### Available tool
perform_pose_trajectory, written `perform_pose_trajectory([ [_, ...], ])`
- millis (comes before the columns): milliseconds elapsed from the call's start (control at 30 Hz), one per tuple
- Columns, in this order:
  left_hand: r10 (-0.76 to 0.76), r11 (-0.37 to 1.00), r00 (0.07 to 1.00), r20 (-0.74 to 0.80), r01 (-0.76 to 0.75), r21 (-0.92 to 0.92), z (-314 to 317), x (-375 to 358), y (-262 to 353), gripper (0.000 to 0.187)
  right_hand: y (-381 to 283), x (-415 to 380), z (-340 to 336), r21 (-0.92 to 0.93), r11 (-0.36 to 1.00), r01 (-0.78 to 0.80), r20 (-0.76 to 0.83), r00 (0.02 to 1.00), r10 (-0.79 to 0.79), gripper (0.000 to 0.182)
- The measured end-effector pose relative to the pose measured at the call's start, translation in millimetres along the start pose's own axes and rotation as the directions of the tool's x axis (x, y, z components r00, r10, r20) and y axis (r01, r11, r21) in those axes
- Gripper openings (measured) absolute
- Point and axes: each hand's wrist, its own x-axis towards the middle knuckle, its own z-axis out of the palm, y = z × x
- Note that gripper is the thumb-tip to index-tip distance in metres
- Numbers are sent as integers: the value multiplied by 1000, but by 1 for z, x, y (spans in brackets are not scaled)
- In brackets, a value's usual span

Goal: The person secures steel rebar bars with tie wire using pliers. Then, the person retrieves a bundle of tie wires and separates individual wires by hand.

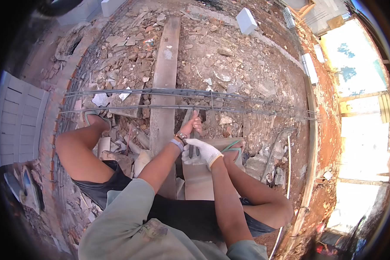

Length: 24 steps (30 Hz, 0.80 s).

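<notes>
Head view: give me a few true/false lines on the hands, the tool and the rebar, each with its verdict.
1. The right hand wears a white work glove. True.
2. The left hand is gloved too. False: it is bare, with a wristband and bracelet at the wrist.
3. Both hands are at a dark metal tool, just below the rebar cage. True.
4. The rebar cage stands upright against a wall. False: its long bars run horizontally across the view, above the rubble.
5. A wooden plank runs away from the person, passing under the bars. True.
6. The ground is swept smooth concrete. False: it is strewn with broken brick and rubble.
</notes>
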Motion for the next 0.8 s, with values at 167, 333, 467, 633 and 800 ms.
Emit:
perform_pose_trajectory([
  [167,-89,905,953,291,199,-376,-17,17,2,47,6,8,-5,362,926,104,112,982,-154,30],
  [333,138,982,985,-100,-123,140,18,-2,-18,37,13,5,-4,-457,864,211,-392,824,-408,44],
  [467,412,727,842,-348,-73,683,46,-8,-32,44,26,6,1,-806,586,-80,-540,502,-675,46],
  [633,747,515,574,-334,-183,837,43,-21,-52,46,38,1,14,-877,479,-31,-433,481,-762,50],
  [800,881,387,358,-309,-169,907,30,-57,-47,48,64,35,12,-919,322,229,-153,545,-824,48],
])
